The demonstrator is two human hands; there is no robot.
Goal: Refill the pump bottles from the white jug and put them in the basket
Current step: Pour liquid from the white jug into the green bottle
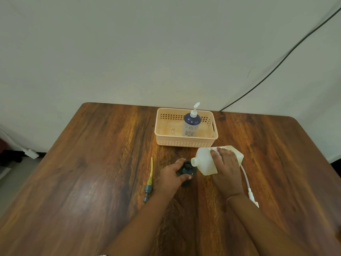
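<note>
so, lower middle of the frame: right hand wraps over the body of the white jug, fingers curled around it, jug tipped on its side with the open neck pointing left at the mouth of the dark bottle. left hand clenched round that bottle's shoulder, steadying it upright on the table. neck of jug is just beside or touching the bottle mouth, can't tell which. no liquid stream visible.

jug looks like thin translucent plastic, probably squashy and light if near empty, so gripping the wide body from above as now seems right; squeeze too hard and it may gush. dark bottle is small with a narrow mouth, likely tips easily, so holding it low on the shoulder makes sense. could be slippery if soap drips.

pump with yellow tube lies left of the bottle, apart from it. second pump with white tube lies right, partly behind the right wrist.

upper middle: peach basket already holds one blue pump bottle standing upright, pump on.
</note>
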